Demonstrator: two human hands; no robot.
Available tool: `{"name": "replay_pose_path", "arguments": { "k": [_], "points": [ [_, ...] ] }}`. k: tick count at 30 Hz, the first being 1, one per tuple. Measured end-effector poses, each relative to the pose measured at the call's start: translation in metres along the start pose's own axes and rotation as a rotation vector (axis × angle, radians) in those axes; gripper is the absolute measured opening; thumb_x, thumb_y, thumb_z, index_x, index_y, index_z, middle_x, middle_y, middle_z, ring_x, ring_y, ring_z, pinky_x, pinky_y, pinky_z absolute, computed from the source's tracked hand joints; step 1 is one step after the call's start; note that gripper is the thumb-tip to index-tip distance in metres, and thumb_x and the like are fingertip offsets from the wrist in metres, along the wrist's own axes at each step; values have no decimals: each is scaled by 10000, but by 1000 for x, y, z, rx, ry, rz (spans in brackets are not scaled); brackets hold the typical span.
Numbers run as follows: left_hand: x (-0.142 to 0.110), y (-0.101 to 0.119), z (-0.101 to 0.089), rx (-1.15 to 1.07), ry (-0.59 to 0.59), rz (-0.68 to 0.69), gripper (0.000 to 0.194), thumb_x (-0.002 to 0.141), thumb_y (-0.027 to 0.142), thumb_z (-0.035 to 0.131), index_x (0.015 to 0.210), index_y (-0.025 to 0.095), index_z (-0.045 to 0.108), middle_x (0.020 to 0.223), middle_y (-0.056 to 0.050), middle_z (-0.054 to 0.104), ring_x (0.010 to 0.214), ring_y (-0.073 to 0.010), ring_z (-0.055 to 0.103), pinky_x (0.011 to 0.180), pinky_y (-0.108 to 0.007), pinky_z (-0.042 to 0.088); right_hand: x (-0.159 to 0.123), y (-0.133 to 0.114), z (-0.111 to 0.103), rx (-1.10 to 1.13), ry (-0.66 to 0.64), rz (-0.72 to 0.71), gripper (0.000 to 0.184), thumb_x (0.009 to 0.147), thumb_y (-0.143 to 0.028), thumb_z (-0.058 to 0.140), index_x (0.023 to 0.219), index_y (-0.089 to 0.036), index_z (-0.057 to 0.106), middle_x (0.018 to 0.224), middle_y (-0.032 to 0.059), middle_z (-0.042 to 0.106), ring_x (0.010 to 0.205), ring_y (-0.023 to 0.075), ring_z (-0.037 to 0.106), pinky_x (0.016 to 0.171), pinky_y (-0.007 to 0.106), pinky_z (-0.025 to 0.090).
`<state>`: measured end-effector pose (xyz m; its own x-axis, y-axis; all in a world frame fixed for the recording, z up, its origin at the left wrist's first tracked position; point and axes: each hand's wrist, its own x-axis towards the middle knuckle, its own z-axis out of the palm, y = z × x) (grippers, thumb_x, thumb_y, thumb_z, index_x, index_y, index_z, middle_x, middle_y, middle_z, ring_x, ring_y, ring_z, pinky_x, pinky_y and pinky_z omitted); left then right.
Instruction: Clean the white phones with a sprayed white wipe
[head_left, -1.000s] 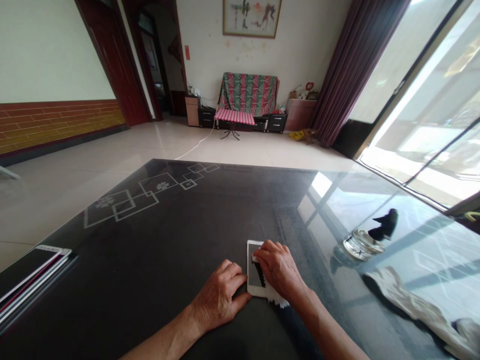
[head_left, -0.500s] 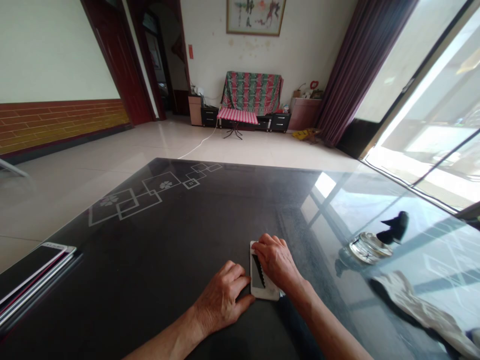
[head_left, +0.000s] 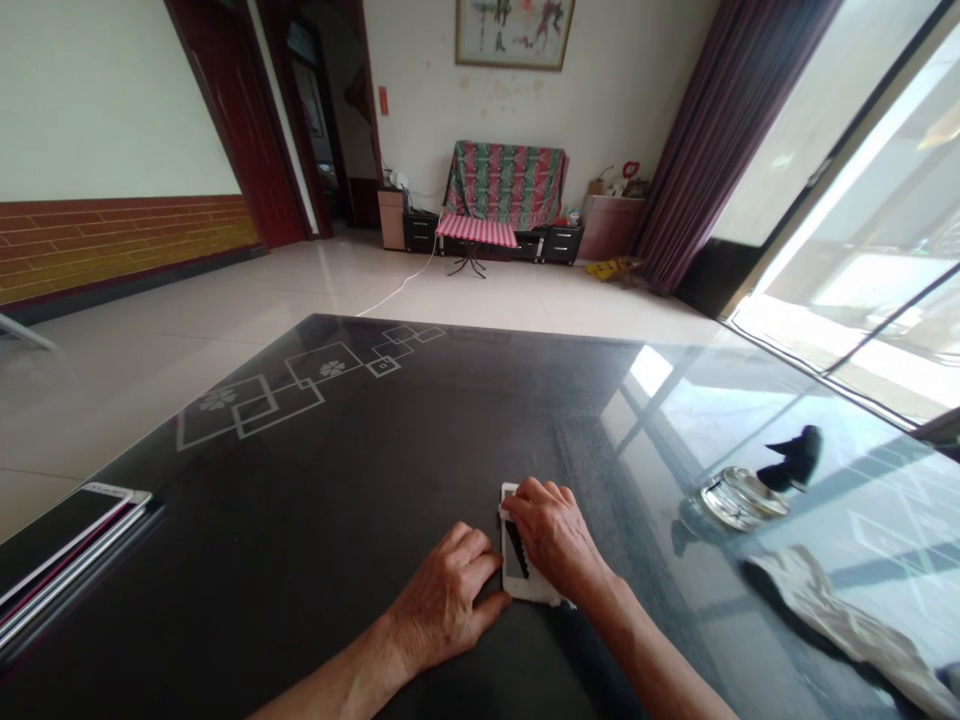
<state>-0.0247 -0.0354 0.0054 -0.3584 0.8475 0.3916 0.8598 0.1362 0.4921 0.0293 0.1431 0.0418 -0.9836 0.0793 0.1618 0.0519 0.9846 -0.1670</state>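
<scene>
A white smartphone [head_left: 516, 566] lies face up on the dark glossy tabletop [head_left: 360, 480], in front of me. My left hand [head_left: 450, 588] grips its lower left edge, with the thumb at the bottom corner and the fingers along the side. My right hand [head_left: 551, 530] is bent over the upper part of the screen, covering its right side. Pinched under the right fingertips is a piece of thin white cloth or tissue [head_left: 509, 507]. A bit of white also shows below the right wrist, by the phone's lower right corner.
Several stacked smartphones [head_left: 71, 560] rest at the table's left edge. Toward the right stands a clear glass bottle [head_left: 742, 498] with a black spray head [head_left: 793, 460]. A crumpled light grey cloth [head_left: 847, 620] lies nearer on the right. Beyond the table is a tiled floor.
My right hand has slid slightly down the screen, showing more of the phone's top edge and the white piece under the fingertips. The left hand stays in place.
</scene>
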Motion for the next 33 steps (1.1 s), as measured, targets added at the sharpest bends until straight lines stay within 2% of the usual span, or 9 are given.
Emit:
{"name": "replay_pose_path", "arguments": {
  "k": [8, 16, 23, 30, 33],
  "points": [
    [0, -1, -1, 3, -18, -10, 129, 841, 242, 642, 944, 165, 634, 883, -57, 586, 875, -218, 519, 795, -360, 493, 18, 4, 3, 2, 31, 57, 282, 976, -199, 406, 901, -232, 677, 890, 33, 572, 789, 153, 492, 746, 288, 297],
    [1, 0, -1, -3, -9, 0, 132, 847, 244, 639, 953, 164, 643, 870, -55, 591, 855, -217, 519, 791, -364, 493, -12, -6, -1, 30, -3, -1, 245, 963, -209, 443, 890, -253, 672, 867, 11, 571, 806, 150, 490, 751, 287, 294],
    [-1, -1, 0, 2, -14, -1, 145, 829, 225, 654, 962, 168, 639, 899, -56, 590, 872, -219, 518, 803, -363, 493, 2, -1, 5, 38, 9, 30, 271, 976, -219, 410, 909, -252, 670, 896, 20, 572, 790, 153, 483, 737, 295, 290],
    [0, -1, 0, 4, 4, 10, 147, 821, 208, 657, 964, 179, 643, 896, -52, 599, 871, -219, 527, 804, -361, 494, -23, -4, -3, 44, -17, -24, 240, 955, -186, 447, 894, -262, 667, 876, 7, 574, 801, 148, 489, 751, 286, 294],
    [0, 0, 0, 4, 11, 15, 139, 828, 223, 651, 961, 181, 643, 888, -51, 600, 867, -220, 529, 802, -363, 493, -23, -3, -4, 37, -21, -40, 236, 957, -196, 456, 892, -270, 670, 872, 8, 578, 801, 151, 489, 762, 292, 292]
  ]
}}
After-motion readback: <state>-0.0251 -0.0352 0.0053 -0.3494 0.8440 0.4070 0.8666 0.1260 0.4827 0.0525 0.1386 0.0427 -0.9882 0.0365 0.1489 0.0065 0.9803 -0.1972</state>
